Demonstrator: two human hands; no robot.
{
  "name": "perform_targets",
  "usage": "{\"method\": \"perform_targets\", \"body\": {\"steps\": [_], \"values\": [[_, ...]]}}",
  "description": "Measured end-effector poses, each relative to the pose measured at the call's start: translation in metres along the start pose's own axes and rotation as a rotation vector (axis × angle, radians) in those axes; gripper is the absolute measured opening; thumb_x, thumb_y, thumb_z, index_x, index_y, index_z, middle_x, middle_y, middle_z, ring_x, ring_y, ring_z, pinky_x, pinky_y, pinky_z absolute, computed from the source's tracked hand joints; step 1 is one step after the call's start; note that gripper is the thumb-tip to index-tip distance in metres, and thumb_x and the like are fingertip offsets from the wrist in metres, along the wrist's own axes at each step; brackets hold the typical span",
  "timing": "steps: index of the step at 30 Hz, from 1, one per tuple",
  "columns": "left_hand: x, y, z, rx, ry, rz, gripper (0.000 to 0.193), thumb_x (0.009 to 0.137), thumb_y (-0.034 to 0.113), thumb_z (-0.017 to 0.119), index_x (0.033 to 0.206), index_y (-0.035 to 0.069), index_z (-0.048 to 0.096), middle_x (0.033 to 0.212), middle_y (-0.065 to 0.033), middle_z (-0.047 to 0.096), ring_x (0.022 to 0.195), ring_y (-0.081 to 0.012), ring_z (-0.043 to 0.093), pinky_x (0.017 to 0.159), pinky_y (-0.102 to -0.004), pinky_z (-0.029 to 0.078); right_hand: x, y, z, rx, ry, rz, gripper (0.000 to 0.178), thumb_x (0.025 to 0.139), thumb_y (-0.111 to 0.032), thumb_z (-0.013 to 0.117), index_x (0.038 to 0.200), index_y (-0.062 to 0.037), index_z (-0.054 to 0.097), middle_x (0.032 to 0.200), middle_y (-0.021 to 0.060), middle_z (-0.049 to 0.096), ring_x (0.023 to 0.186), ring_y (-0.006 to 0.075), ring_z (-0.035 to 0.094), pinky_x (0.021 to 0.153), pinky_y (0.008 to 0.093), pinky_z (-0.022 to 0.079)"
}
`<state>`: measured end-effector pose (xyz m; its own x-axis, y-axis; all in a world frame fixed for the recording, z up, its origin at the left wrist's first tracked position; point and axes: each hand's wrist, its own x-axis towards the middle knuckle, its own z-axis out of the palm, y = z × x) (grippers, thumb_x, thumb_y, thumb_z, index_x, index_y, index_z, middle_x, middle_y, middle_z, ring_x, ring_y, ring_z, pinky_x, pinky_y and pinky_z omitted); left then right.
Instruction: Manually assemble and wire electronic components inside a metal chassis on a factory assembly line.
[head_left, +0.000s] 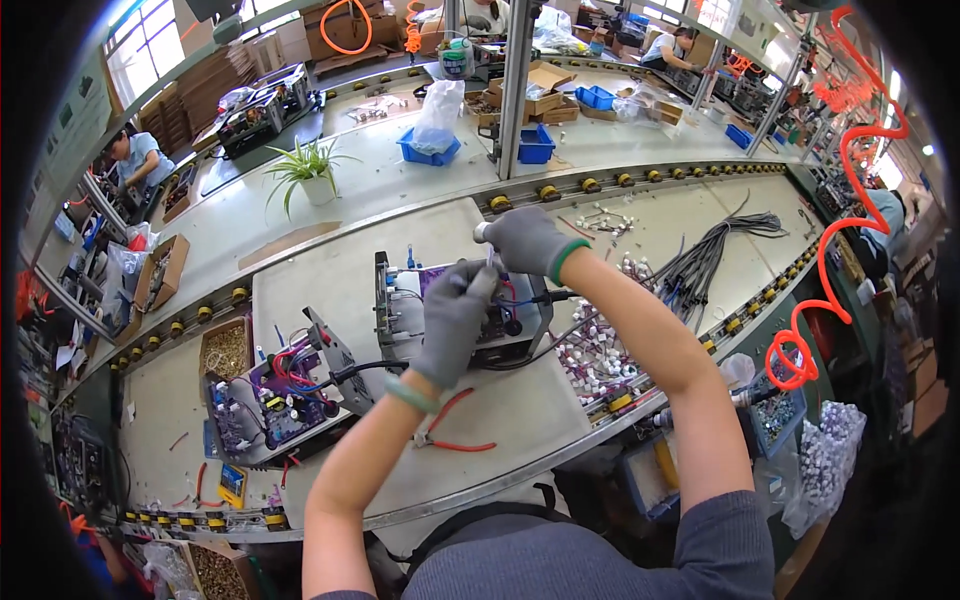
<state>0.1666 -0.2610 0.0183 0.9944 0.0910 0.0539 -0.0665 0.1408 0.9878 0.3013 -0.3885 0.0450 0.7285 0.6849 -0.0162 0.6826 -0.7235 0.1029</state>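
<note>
Head view: the gloved left hand (452, 325) and gloved right hand (530, 243) stood close together over an open electronics chassis (400, 325), which lay on a pale work board (535, 405). Fingers of both were curled; what, if anything, they pinched could not be told. Red-handled pliers (465, 447) lay splayed on the same board.

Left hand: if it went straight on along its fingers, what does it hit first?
Probably the gray-gloved right hand, just beyond the left hand, up and to the right; depth is unclear, so it might pass beneath.
</note>
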Motion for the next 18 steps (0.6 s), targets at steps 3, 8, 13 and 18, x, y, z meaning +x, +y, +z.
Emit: {"method": "perform_targets", "body": {"steps": [3, 8, 13, 18], "values": [[0.025, -0.004, 0.003, 0.270, 0.019, 0.256, 0.020, 0.091, 0.019, 0.067, 0.100, 0.001, 0.070, 0.076, -0.0015, 0.067, 0.065, -0.0062, 0.056, 0.059, -0.0242, 0.047, -0.034, 0.015, -0.009, 0.625, 0.221, -0.047, 0.027, 0.088, -0.016, 0.063, 0.113, -0.0077, 0.068, 0.096, 0.0116, 0.072, 0.093, 0.0229, 0.068, 0.084, 0.0362, 0.053], [0.044, 0.001, 0.011, 0.651, 0.026, 0.541, 0.018, 0.088, 0.016, 0.068, 0.098, 0.001, 0.072, 0.076, -0.0087, 0.070, 0.068, -0.0094, 0.063, 0.065, -0.0268, 0.051, -0.071, 0.012, -0.018, 1.141, 0.362, -0.009, 0.027, 0.095, -0.005, 0.054, 0.120, 0.0025, 0.062, 0.106, 0.0090, 0.069, 0.099, 0.0136, 0.063, 0.092, 0.0290, 0.049], [0.045, 0.017, 0.016, 0.538, -0.059, 0.316, 0.018, 0.087, 0.015, 0.068, 0.098, 0.001, 0.071, 0.079, -0.0100, 0.071, 0.069, -0.0119, 0.065, 0.067, -0.0279, 0.052, -0.098, 0.009, -0.016, 0.616, 0.679, -0.054, 0.033, 0.088, -0.001, 0.062, 0.121, -0.0002, 0.062, 0.101, 0.0155, 0.070, 0.090, 0.0266, 0.069, 0.079, 0.0341, 0.055], [0.052, 0.014, 0.021, 0.475, -0.083, 0.388, 0.020, 0.087, 0.017, 0.069, 0.097, 0.000, 0.071, 0.079, -0.0102, 0.071, 0.071, -0.0125, 0.065, 0.068, -0.0286, 0.052, -0.087, -0.003, -0.005, 0.553, 0.826, -0.037, 0.032, 0.083, -0.005, 0.067, 0.115, -0.0052, 0.066, 0.090, 0.0177, 0.067, 0.080, 0.0339, 0.067, 0.069, 0.0388, 0.054]]}}
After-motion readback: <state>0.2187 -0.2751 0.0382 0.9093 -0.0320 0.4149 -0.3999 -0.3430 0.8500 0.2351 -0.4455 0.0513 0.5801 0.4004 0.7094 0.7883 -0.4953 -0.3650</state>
